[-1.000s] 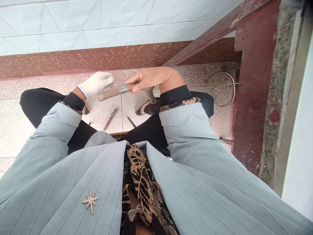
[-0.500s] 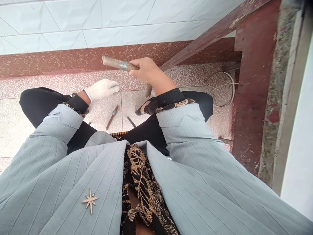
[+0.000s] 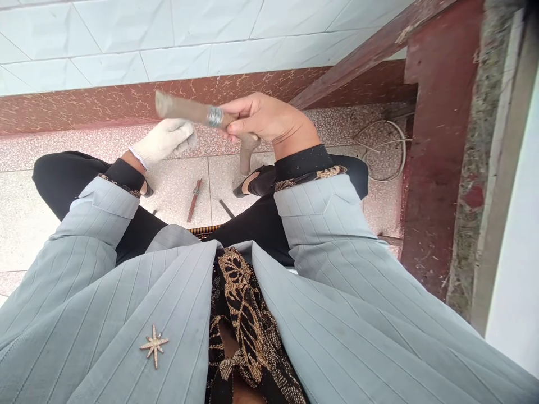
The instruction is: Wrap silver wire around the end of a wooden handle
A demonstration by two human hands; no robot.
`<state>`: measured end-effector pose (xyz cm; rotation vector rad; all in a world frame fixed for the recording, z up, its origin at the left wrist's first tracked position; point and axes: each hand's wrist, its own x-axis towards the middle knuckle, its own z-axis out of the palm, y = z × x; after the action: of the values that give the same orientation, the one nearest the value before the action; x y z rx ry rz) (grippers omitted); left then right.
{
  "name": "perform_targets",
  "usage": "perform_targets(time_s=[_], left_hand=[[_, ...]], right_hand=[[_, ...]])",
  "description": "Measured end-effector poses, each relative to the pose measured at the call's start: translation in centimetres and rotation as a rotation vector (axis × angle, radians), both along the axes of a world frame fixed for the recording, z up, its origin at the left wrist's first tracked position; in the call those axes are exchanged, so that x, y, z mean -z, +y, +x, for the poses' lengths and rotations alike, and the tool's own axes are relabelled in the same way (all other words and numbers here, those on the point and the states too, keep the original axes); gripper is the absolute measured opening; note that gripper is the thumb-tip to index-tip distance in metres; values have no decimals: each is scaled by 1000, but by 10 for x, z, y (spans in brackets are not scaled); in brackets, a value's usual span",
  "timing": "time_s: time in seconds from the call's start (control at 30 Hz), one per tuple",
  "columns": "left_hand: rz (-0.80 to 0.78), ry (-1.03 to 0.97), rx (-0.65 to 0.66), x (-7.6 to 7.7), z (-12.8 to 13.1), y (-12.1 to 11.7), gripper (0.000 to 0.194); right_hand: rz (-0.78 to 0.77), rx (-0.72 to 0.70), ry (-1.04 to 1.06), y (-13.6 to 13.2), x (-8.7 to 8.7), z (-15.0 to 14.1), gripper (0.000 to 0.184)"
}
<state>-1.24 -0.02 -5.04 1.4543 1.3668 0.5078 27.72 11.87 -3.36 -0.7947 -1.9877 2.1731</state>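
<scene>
My right hand (image 3: pixel 265 118) is bare and closed around a brown wooden handle (image 3: pixel 185 111) with a metal band (image 3: pixel 214 116); the handle points up and left and looks slightly blurred, and a stub of it hangs below my fist. My left hand (image 3: pixel 165 140) wears a white glove and hovers just under the handle's free end, fingers curled loosely, holding nothing that I can see. Both hands are above my black-trousered knees.
On the speckled floor between my feet lie a thin reddish-brown tool with a metal band (image 3: pixel 194 199) and a dark rod (image 3: pixel 226 209). A loop of pale wire (image 3: pixel 389 151) lies at the right by a red wooden frame (image 3: pixel 438 146). A tiled wall rises ahead.
My right hand lifted the handle away from the gloved hand, swung its end up, then came back down slightly. The gloved left hand let go, dropped, and rose again toward the handle.
</scene>
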Motion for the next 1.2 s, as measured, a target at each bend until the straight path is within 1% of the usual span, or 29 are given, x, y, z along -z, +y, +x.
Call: perform_targets(time_s=[0.07,0.1,0.17,0.23,0.27,0.3,0.4,0.5,0.57,0.67,0.73,0.77,0.87,0.93,1.0,1.07,1.13,1.2], left_hand=[[-17,56,-15,-5,4,-3,39],[-30,116,10,-9,6,-5,37],[-26,230,92,-16,10,-9,31],[11,302,163,-23,14,-12,28],[32,321,180,-26,16,-14,27],[47,338,185,-30,18,-16,27],[36,391,163,-41,23,-22,23],[16,422,121,-49,25,-29,22],[26,427,96,-50,25,-35,24],[24,447,61,-49,25,-42,26],[4,468,37,-47,25,-46,27],[-4,474,26,-47,24,-47,27],[-12,449,-2,-44,19,-50,28],[-26,397,-15,-41,16,-51,29],[-52,339,-38,-37,15,-53,29],[-56,293,-81,-34,16,-56,28],[-55,259,-98,-31,19,-60,28],[-89,216,-59,-29,23,-65,26]], right_hand=[[41,183,32,-2,0,-1,69],[60,248,8,-2,1,-3,73],[93,316,-60,-2,4,-7,82],[135,343,-106,1,10,-13,90],[167,338,-140,1,13,-15,88],[218,316,-195,2,15,-17,81],[419,242,-384,-1,20,-20,50],[543,190,-478,-10,23,-20,27],[598,122,-526,-18,26,-18,18],[653,-53,-581,-30,30,-14,16],[618,-197,-575,-37,30,-10,16],[573,-265,-560,-39,28,-8,16],[340,-411,-448,-44,22,0,21],[170,-425,-332,-47,19,5,27],[57,-350,-185,-51,19,8,40],[18,-184,-44,-57,21,9,49],[25,19,22,-63,23,6,49],[46,188,-17,-67,26,2,43]])
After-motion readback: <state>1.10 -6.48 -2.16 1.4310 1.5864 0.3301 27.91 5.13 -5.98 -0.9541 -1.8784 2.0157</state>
